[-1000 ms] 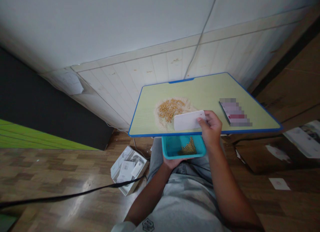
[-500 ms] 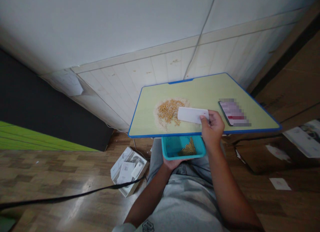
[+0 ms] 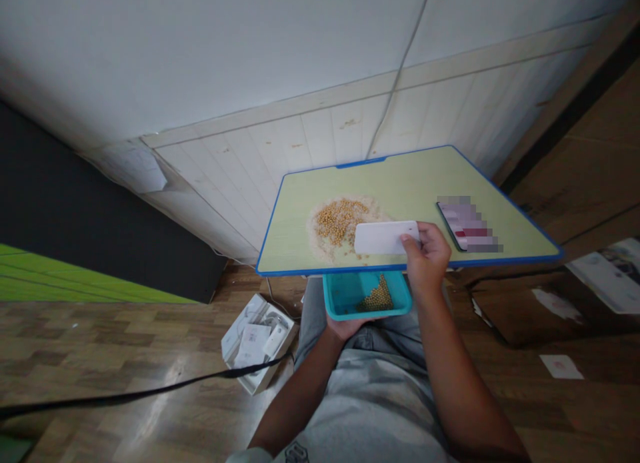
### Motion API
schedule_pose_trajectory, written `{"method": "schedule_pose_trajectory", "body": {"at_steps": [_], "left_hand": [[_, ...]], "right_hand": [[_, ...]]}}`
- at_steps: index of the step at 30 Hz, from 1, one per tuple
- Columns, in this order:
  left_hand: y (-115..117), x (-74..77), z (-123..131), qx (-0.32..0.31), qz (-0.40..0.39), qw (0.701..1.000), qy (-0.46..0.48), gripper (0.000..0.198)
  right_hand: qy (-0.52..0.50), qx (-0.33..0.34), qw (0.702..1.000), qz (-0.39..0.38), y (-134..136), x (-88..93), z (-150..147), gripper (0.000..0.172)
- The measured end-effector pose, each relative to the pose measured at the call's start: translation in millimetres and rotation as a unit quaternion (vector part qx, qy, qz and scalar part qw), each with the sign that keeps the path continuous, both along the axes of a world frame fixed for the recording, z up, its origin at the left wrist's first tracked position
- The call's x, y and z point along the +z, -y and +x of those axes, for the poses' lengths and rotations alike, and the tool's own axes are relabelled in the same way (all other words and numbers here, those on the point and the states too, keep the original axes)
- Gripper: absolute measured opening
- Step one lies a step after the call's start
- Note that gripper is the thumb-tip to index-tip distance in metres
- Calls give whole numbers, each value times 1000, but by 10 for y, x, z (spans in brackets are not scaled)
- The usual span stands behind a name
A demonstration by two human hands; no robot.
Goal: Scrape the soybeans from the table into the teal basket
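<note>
A white card (image 3: 380,238) is pinched in my right hand (image 3: 429,253), thumb on top. It is held over the pale green tabletop (image 3: 405,176), its left end beside a pile of yellow soybeans (image 3: 340,216). Around and under the beans lies a spread of whitish grains (image 3: 320,244). My left hand (image 3: 345,326) holds a turquoise plastic container (image 3: 340,296) from below, just under the table's near edge; most of its fingers are hidden. Inside the container, greenish beans (image 3: 377,298) are heaped toward the right side.
A phone (image 3: 465,226) lies on the table's right side. On the floor to the left stands an open white box (image 3: 257,343) with papers and cables. A black strap (image 3: 150,391) crosses the lower left. Cardboard boxes (image 3: 540,310) stand at the right.
My right hand has drawn the white card slightly toward me, nearer the table's front edge. A few beans now lie closer to that edge. The container stays in place.
</note>
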State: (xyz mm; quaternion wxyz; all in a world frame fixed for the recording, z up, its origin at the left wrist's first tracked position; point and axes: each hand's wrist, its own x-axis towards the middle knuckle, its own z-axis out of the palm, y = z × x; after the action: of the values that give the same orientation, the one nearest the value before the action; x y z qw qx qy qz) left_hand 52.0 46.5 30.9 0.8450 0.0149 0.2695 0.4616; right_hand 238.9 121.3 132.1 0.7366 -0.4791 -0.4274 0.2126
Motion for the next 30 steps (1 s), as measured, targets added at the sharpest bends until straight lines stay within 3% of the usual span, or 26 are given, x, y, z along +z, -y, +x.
{"method": "schedule_pose_trajectory", "body": {"at_steps": [5, 21, 25, 30], "left_hand": [[-16, -30, -17, -10, 21, 1000, 20, 89], [-27, 45, 4, 10, -43, 999, 13, 92], [-12, 70, 16, -4, -9, 1000, 4, 93], [-8, -2, -5, -16, 15, 1000, 8, 98]], "right_hand": [[-15, 2, 1000, -6, 15, 24, 8, 19], [-17, 27, 999, -31, 42, 67, 16, 19], [-14, 28, 999, -31, 39, 52, 23, 19], [-8, 15, 1000, -16, 27, 35, 6, 19]]}}
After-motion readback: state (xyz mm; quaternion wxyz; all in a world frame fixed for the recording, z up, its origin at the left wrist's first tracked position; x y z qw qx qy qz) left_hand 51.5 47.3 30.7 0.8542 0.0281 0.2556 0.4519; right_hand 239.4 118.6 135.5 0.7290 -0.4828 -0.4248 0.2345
